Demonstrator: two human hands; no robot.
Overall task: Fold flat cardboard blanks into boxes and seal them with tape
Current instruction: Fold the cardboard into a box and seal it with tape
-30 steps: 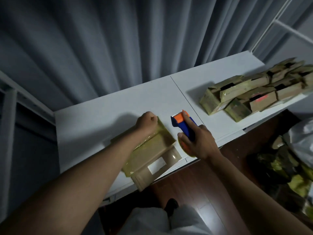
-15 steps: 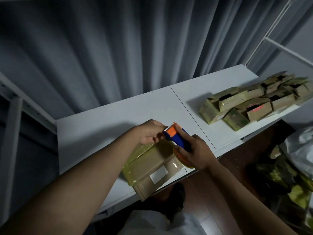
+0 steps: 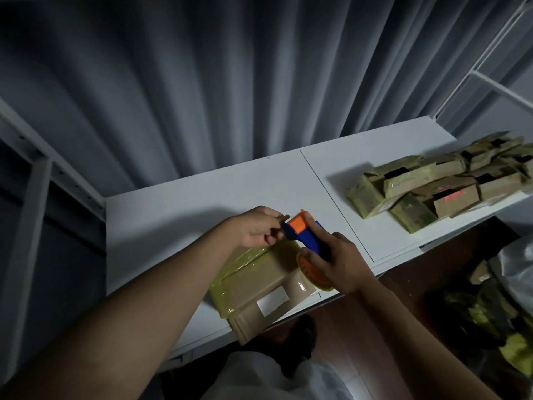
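Above the near edge of the white table [image 3: 202, 203], the person's right hand [image 3: 337, 264] is wrapped round a blue and orange tape dispenser [image 3: 305, 233], fingers curled over its blue handle and the thumb lying along the top near the orange guard. The orange-cored tape roll [image 3: 313, 271] sits under the palm, partly hidden by the fingers. Just left of that grip, at the dispenser's toothed front end, the left hand [image 3: 256, 229] has its fingertips pinched together against the cutter edge; they seem to be nipping the loose end of the tape, though the strip itself is too thin and clear for me to make out. Directly below both hands a cardboard box [image 3: 259, 284] lies flat on the table, its top flaps closed and glossy with yellowish tape along the seam, a white label [image 3: 272, 301] on the side facing the person, and its near corner hanging a little past the table edge. The dispenser is held just above the box's far right corner, not touching it as far as I can tell. Well off to the right of the gripping hand, on the next table panel, a heap of finished boxes [image 3: 438, 183] lies tumbled together. Grey curtains [image 3: 230, 82] hang behind the table, and dark bags [image 3: 496, 298] sit on the floor to the right.
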